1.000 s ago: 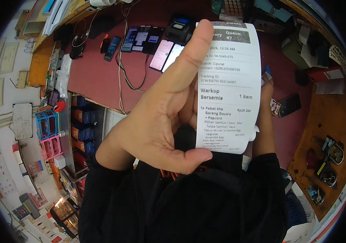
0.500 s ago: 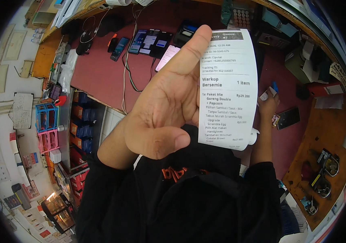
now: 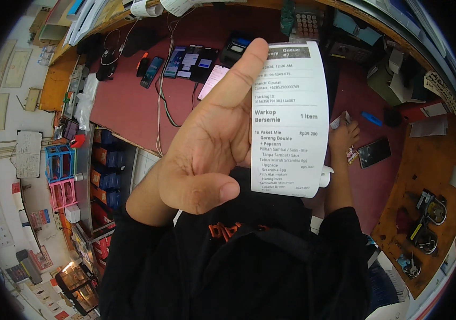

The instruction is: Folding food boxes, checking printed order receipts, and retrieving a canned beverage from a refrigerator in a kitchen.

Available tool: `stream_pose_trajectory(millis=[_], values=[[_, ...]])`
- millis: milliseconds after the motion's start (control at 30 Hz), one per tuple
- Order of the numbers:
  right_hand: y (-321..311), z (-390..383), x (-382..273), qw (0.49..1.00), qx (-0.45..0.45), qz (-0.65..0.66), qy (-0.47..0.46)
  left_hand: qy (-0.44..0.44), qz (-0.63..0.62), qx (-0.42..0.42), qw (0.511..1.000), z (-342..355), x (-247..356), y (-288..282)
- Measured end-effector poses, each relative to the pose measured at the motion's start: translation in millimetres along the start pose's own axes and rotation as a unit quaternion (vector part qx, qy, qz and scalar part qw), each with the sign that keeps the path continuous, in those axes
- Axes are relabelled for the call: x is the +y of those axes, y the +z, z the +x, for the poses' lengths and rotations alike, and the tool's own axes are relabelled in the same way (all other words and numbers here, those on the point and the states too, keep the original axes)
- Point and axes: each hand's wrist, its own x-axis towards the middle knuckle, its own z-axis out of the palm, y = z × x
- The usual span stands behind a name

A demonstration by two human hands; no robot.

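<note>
The dark red worktop [image 3: 132, 106] fills the upper middle of the view, with a wooden board [image 3: 430, 192] to its right. The person's black top [image 3: 228, 261] takes up the lower middle.

The left hand [image 3: 206, 144] is raised close to the camera, well above the worktop. Its fingers [image 3: 238, 69] stretch upward along the left edge of a long white receipt [image 3: 291, 117], and the thumb [image 3: 198, 189] curls across below; the receipt hangs upright with its left edge behind the fingers, so the hand grips it, though the exact pinch is hidden. The receipt's printed face looks toward the camera and its lower end reaches down to the black top.

The right hand [image 3: 343, 136] lies low on the worktop, partly behind the receipt, touching a small white paper [image 3: 338, 122]; whether its fingers are closed I cannot tell. A small paper roll [image 3: 325, 177] shows beside the right forearm.

Just right of that hand lie a dark phone [image 3: 374, 152] and a blue pen [image 3: 371, 118]. A row of phones [image 3: 185, 61] sits at the worktop's far side, with cables [image 3: 161, 101] trailing toward the near edge. Blue and pink crates [image 3: 60, 176] stand at the left.
</note>
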Motion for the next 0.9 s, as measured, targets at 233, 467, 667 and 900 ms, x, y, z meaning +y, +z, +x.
stream_pose_trajectory(millis=[233, 467, 667, 900], values=[[1.2, -5.1, -8.2, 0.999, -0.023, 0.019, -0.013, 0.005, 0.013, 0.037, 0.999, -1.5, -3.3, 5.8], [9.9, -12.9, -3.5, 0.981, 0.034, 0.183, -0.047, 0.015, 0.105, 0.087, 0.991, -5.6, 3.0, -1.4], [6.2, -36.5, 3.0, 0.984, 0.054, 0.153, -0.073, 0.041, 0.162, 0.122, 0.978, -12.2, -3.8, -26.1], [-14.0, -40.9, -10.2, 0.998, -0.014, 0.063, -0.022, 0.039, 0.210, 0.151, 0.965, -19.5, -10.0, -33.9]])
